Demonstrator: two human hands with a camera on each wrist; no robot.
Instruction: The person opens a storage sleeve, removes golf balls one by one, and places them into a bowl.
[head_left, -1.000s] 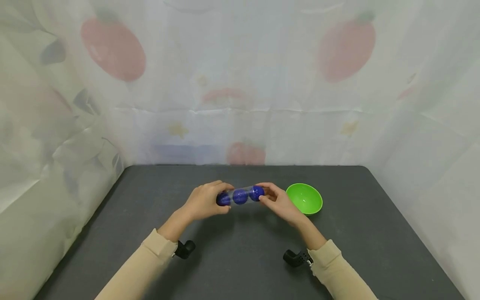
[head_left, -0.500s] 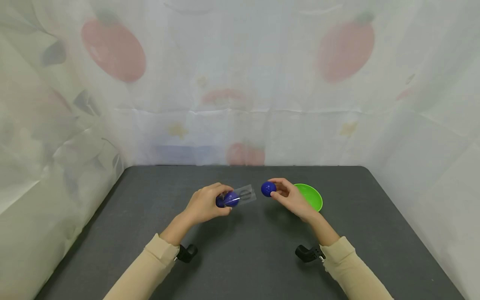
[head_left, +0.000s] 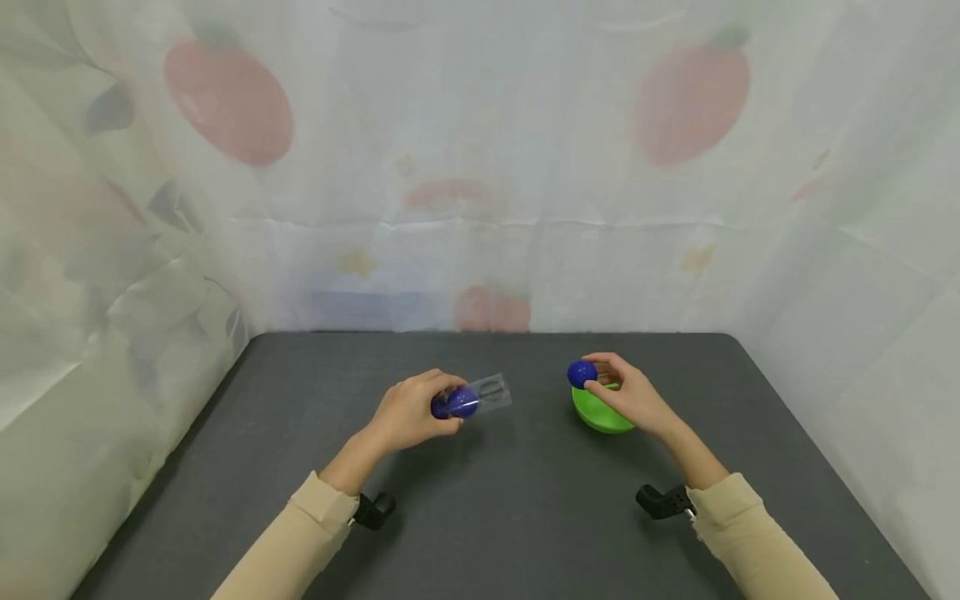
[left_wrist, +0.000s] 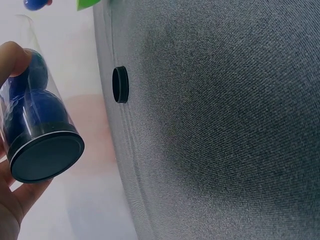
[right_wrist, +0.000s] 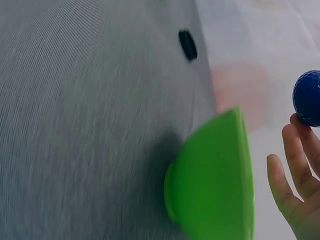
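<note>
left grip: my left hand (head_left: 408, 410) is wrapped around a clear tube (head_left: 480, 395), held off the worktop (head_left: 510, 508), open end pointing right and a bit up.
right grip: my right hand (head_left: 630, 396) pinches one blue ball (head_left: 581, 374) at the fingertips (right_wrist: 295, 145), thumb and fingers curled on it.
ball position: over the near-left rim of the green bowl (head_left: 600, 414), not touching it, well apart from the tube.
tube contents: two blue balls (left_wrist: 35, 107) stacked against the black end cap (left_wrist: 46, 159); the mouth half looks empty.
bowl contents: can't tell from the head view, my hand covers most of it; the right wrist view shows only the outside wall (right_wrist: 215, 180).
loose part: small black disc (left_wrist: 120, 85) on the worktop, far side, likely the tube's other cap.
risk 1: ball sits at the rim, not the centre. Letting go here could clip the edge and bounce it onto the worktop.
risk 2: bowl is light with a small foot; a bump from my fingers could tip or slide it.
risk 3: tube mouth is uncapped. If I tilt it down, the two balls roll out.
risk 4: pinch is fingertip only on a hard round ball; it could squirt out.
</note>
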